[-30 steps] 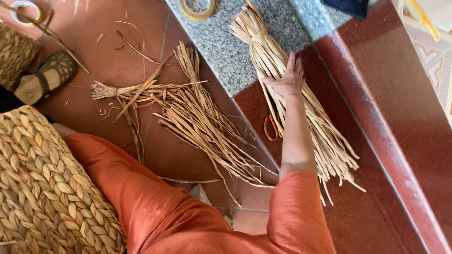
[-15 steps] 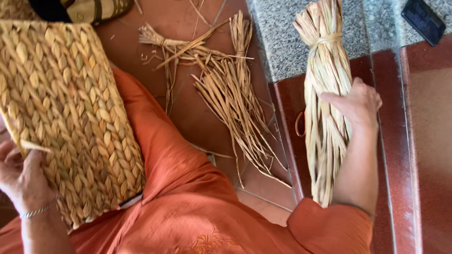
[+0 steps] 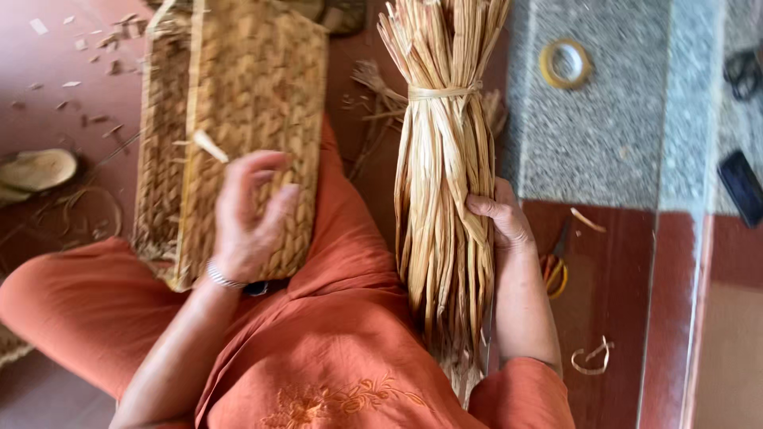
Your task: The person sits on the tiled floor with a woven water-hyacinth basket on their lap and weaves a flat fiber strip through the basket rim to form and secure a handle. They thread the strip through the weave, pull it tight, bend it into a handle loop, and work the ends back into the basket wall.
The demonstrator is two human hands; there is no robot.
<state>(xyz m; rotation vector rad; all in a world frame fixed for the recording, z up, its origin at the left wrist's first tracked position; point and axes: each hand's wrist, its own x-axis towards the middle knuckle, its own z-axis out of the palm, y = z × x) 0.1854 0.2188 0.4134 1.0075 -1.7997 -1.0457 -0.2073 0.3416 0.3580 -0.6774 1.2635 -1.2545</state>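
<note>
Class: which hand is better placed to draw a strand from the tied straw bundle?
Right hand: it already grips the straw bundle. The left hand rests on the woven mat.

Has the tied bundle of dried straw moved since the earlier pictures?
Yes. The tied bundle of dried straw, gripped by the right hand, has come off the grey speckled stone slab toward the orange-clad lap.

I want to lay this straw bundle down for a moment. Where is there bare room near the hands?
Freest: the grey speckled stone ledge right of the straw bundle, between the tape roll and the red floor. Beside the right hand, scissors and scraps crowd that floor. Left, the woven mat under the left hand fills the lap.
</note>
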